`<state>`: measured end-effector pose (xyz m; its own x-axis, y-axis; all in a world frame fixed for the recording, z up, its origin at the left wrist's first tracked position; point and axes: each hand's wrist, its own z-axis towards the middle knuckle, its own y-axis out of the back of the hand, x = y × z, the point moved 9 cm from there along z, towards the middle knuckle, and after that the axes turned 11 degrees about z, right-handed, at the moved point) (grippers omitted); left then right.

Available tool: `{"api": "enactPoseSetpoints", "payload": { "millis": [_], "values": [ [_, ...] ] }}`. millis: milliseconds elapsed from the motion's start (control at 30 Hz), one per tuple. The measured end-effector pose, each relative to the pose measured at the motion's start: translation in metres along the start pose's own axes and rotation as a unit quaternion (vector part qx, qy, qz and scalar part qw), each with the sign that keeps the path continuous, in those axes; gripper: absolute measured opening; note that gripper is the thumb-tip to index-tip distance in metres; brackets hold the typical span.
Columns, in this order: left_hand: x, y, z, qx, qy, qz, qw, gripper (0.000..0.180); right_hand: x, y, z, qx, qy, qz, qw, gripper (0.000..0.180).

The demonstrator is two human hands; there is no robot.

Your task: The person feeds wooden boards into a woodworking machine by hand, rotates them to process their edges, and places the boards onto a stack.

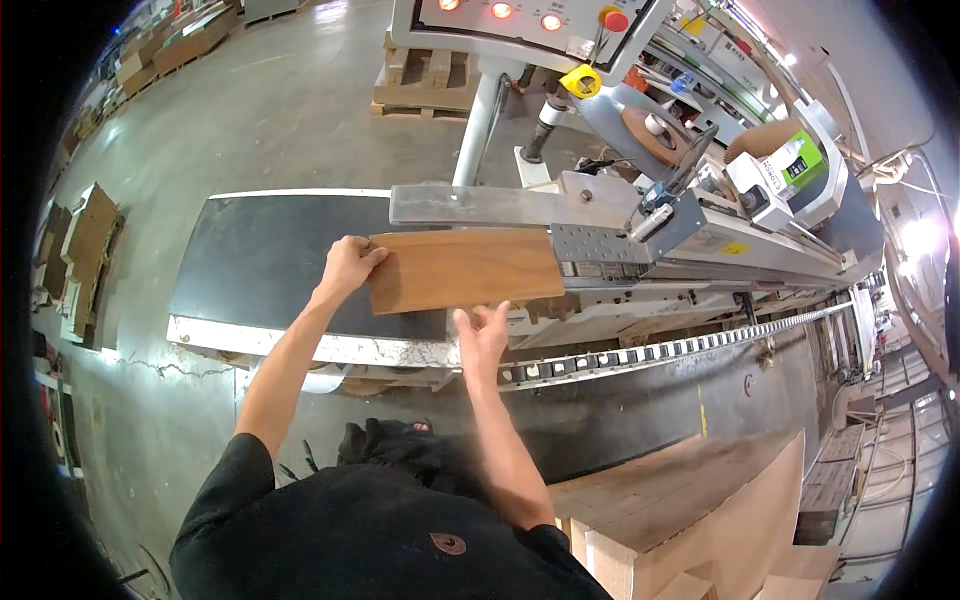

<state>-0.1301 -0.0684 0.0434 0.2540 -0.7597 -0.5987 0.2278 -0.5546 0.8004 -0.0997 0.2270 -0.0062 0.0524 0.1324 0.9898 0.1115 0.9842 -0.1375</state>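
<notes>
A flat brown wooden board (465,268) lies across the right end of the machine's dark infeed table (290,255) and reaches the perforated metal plate (598,244). My left hand (350,265) grips the board's left end, with the thumb on top and the other fingers partly hidden. At the near edge, my right hand (482,335) has its thumb and fingers apart. Its fingertips touch or nearly touch the board's edge, and whether any reach underneath cannot be seen. Along the board's far side runs a clear guard (470,205).
A control panel (530,22) with lit buttons and a red knob stands above the machine. A yellow tape measure (580,82) hangs below it. A segmented chain track (660,352) runs along the near side. Cardboard boxes (690,510) stand at the lower right, and a pallet (425,90) sits behind.
</notes>
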Motion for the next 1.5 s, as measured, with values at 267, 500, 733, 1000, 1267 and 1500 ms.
{"api": "enactPoseSetpoints", "payload": {
  "millis": [267, 500, 733, 1000, 1267, 1500],
  "values": [
    [-0.046, 0.002, -0.012, -0.078, -0.123, 0.004, 0.989, 0.048, 0.012, -0.014, 0.017, -0.001, 0.103, -0.11, 0.989, 0.097],
    [-0.022, -0.019, -0.08, -0.055, -0.145, -0.002, 0.988, 0.066, -0.005, -0.025, 0.014, -0.022, 0.121, -0.211, 0.97, 0.11],
    [-0.018, -0.032, -0.072, -0.083, -0.155, 0.002, 0.984, 0.055, -0.013, -0.016, 0.017, -0.031, 0.075, -0.212, 0.974, 0.114],
    [-0.017, -0.029, -0.073, -0.102, -0.176, 0.022, 0.979, 0.054, -0.007, -0.02, 0.019, -0.045, 0.078, -0.248, 0.965, 0.112],
    [-0.024, -0.027, -0.075, -0.094, -0.172, 0.067, 0.978, 0.058, -0.008, -0.019, 0.019, -0.045, 0.098, -0.218, 0.97, 0.112],
    [-0.017, -0.032, -0.074, -0.095, -0.168, 0.075, 0.978, 0.057, -0.013, -0.019, 0.018, -0.034, 0.049, -0.267, 0.962, 0.112]
  ]
}}
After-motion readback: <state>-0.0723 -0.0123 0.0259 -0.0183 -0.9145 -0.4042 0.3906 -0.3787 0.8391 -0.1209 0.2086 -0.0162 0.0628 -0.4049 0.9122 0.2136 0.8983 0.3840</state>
